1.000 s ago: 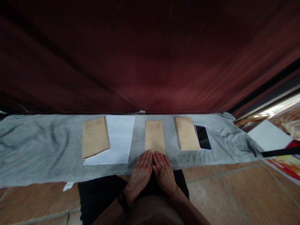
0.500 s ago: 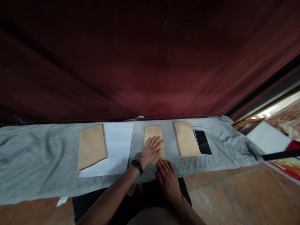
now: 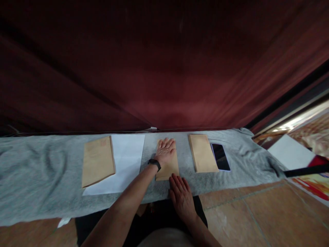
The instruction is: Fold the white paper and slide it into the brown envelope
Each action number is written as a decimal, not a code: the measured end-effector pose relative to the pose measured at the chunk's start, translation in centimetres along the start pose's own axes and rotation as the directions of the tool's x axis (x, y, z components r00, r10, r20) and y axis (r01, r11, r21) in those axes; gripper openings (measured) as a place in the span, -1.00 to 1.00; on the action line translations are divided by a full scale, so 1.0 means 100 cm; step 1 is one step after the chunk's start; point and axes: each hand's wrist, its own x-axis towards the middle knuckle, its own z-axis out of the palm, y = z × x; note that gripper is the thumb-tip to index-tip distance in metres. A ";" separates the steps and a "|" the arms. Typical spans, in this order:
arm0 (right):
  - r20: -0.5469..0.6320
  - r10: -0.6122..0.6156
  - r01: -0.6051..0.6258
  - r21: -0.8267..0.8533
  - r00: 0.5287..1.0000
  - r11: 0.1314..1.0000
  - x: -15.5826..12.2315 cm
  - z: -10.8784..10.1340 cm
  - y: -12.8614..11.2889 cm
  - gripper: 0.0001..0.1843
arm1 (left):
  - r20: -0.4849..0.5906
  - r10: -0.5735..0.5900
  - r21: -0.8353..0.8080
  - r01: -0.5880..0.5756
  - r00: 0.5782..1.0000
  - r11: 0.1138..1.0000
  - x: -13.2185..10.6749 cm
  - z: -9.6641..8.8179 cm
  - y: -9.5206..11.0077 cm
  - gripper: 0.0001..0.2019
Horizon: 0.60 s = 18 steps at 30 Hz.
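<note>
A brown paper envelope (image 3: 168, 170) lies flat on the grey cloth in front of me. Across its far half my left hand (image 3: 166, 151) rests palm down, fingers spread, a black band on the wrist. My right hand (image 3: 181, 195) lies flat near the envelope's lower right corner, fingers stretched out; its fingertips are at or just touching the edge. On the left, a stack of brown envelopes (image 3: 98, 161) overlaps white paper (image 3: 129, 154). Another stack of envelopes (image 3: 204, 153) lies to the right, beside a phone with a dark screen (image 3: 221, 157).
The grey cloth (image 3: 31, 171) covers a long, narrow surface. Behind it hangs a dark red curtain (image 3: 154, 85). At the far right are a white board (image 3: 290, 151) and a black bar (image 3: 308, 170). Tiled floor (image 3: 231, 212) shows below.
My left hand has slid away from me, up to the envelope's far end. The right hand has stayed by the near corner. The whole view has shifted slightly.
</note>
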 end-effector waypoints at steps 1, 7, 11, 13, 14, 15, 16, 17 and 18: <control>-0.002 0.000 0.000 0.001 1.000 1.000 0.000 0.000 0.000 -0.47 | 0.007 0.020 0.002 -0.020 1.000 1.000 -0.004 0.000 0.002 -0.49; -0.020 -0.013 0.013 0.009 1.000 1.000 -0.003 0.004 0.002 -0.49 | 0.029 0.127 0.000 -0.127 0.992 0.992 -0.052 -0.001 0.008 -0.48; -0.012 -0.022 0.022 0.015 1.000 1.000 -0.004 0.005 0.003 -0.51 | 0.076 0.186 -0.025 -0.185 0.980 0.982 -0.095 -0.010 0.008 -0.48; 0.001 -0.020 0.020 0.019 1.000 1.000 -0.004 0.004 0.003 -0.51 | 0.085 0.199 -0.027 -0.197 0.976 0.980 -0.117 -0.017 0.008 -0.47; 0.008 -0.019 0.018 0.020 1.000 1.000 -0.003 0.003 0.003 -0.51 | 0.080 0.192 -0.020 -0.191 0.978 0.981 -0.128 -0.020 0.008 -0.47; 0.015 -0.018 0.018 0.019 1.000 1.000 -0.003 0.002 0.003 -0.50 | 0.064 0.170 -0.009 -0.170 0.983 0.985 -0.138 -0.022 0.008 -0.47; 0.018 -0.017 0.017 0.018 1.000 1.000 -0.003 0.002 0.003 -0.50 | 0.039 0.135 0.005 -0.136 0.990 0.991 -0.147 -0.023 0.009 -0.47; 0.019 -0.016 0.016 0.016 1.000 1.000 -0.003 0.001 0.003 -0.50 | 0.005 0.090 0.017 -0.090 0.996 0.996 -0.155 -0.022 0.009 -0.47; 0.017 -0.016 0.015 0.013 1.000 1.000 -0.003 0.001 0.003 -0.49 | -0.035 0.036 0.023 -0.035 0.999 0.999 -0.162 -0.021 0.011 -0.47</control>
